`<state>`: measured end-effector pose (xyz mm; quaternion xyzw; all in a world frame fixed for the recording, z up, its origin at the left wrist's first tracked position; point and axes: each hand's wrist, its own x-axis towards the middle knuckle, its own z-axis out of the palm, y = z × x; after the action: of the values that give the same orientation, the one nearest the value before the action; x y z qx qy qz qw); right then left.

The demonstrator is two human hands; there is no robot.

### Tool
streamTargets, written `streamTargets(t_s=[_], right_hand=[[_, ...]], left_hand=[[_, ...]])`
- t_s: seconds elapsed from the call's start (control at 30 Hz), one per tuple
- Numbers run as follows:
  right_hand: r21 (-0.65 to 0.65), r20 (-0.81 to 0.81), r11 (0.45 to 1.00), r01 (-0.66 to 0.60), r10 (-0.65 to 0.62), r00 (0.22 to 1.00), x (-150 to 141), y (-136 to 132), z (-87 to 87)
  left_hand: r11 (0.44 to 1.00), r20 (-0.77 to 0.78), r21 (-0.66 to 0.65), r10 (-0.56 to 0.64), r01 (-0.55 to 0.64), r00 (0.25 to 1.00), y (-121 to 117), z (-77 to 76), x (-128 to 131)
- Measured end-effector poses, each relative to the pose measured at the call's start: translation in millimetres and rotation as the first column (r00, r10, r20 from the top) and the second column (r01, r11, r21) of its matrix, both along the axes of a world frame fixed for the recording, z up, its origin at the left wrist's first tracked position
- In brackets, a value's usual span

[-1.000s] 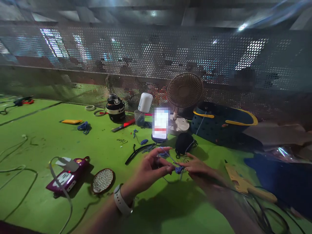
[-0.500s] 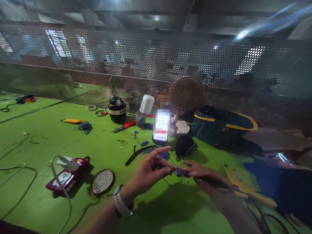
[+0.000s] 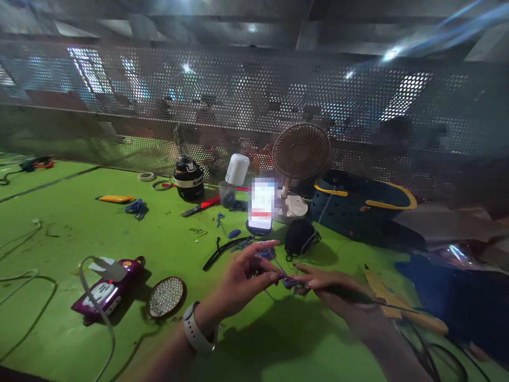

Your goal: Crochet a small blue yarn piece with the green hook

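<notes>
My left hand (image 3: 247, 276), with a white watch on its wrist, pinches a small blue crochet piece (image 3: 291, 283) between thumb and fingers, its forefinger raised with blue yarn running over it. My right hand (image 3: 328, 286) meets it from the right, its fingers closed on a thin green-handled crochet hook (image 3: 360, 295) whose tip is at the blue piece. Both hands hover just above the green table (image 3: 159, 233). The yarn leads back to a dark ball of yarn (image 3: 300, 236) just beyond them.
Behind the hands stand a lit phone (image 3: 261, 206), a small fan (image 3: 299, 159), a white-capped cup (image 3: 234, 178), a black jar (image 3: 188, 178) and a dark basket (image 3: 358, 204). At left lie a purple power strip (image 3: 107, 289), a round mesh disc (image 3: 166, 296) and cables. A yellow tool (image 3: 401, 307) lies at right.
My right hand has shifted slightly right and lower, with the hook's handle now showing. The left hand keeps its pinch on the blue piece.
</notes>
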<state>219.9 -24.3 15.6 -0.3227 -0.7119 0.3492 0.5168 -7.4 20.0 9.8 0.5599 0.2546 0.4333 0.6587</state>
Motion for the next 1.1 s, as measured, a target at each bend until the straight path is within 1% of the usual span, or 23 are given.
streamTargets(t_s=[0.1,0.23,0.37,0.5,0.6,0.7,0.87,1.0,1.1], right_hand=[[0.018,0.041,1.0,-0.011,0.01,0.999,-0.4,0.0,1.9],[0.029,0.093,0.999,0.036,-0.038,0.995,1.3,-2.0,0.7],[-0.005,0.11,0.996,0.089,-0.088,0.99,3.2,-4.5,-3.7],[-0.011,0.087,0.996,0.088,-0.087,0.992,2.6,-4.9,-6.1],[-0.016,0.061,0.993,0.118,-0.117,0.991,1.6,-4.8,-6.8],[-0.021,0.05,0.99,0.137,-0.136,0.989,0.9,-5.1,-6.6],[-0.041,0.06,0.992,0.119,-0.117,0.991,1.7,-5.2,-7.1],[-0.069,0.069,0.992,0.104,-0.099,0.993,3.3,-4.1,-11.8],[-0.073,0.071,0.989,0.126,-0.121,0.99,3.4,-3.1,-15.3]], left_hand=[[1.0,-0.015,0.0,0.002,-0.002,1.0,0.4,-1.0,-0.5],[1.0,-0.016,-0.022,0.004,-0.004,1.0,0.5,-1.8,-0.5],[0.995,0.04,-0.104,-0.007,0.011,0.999,0.7,-1.7,0.9],[0.981,0.109,-0.19,-0.01,0.031,0.994,1.1,-1.7,2.0],[0.973,0.131,-0.228,-0.005,0.035,0.991,1.0,-2.8,2.3],[0.97,0.139,-0.239,-0.001,0.035,0.99,0.8,-4.5,2.5],[0.97,0.124,-0.243,0.008,0.023,0.992,0.6,-5.4,3.6],[0.969,0.124,-0.246,0.017,0.014,0.992,0.4,-4.0,4.8],[0.971,0.117,-0.241,0.018,0.01,0.993,0.1,-2.4,5.0]])
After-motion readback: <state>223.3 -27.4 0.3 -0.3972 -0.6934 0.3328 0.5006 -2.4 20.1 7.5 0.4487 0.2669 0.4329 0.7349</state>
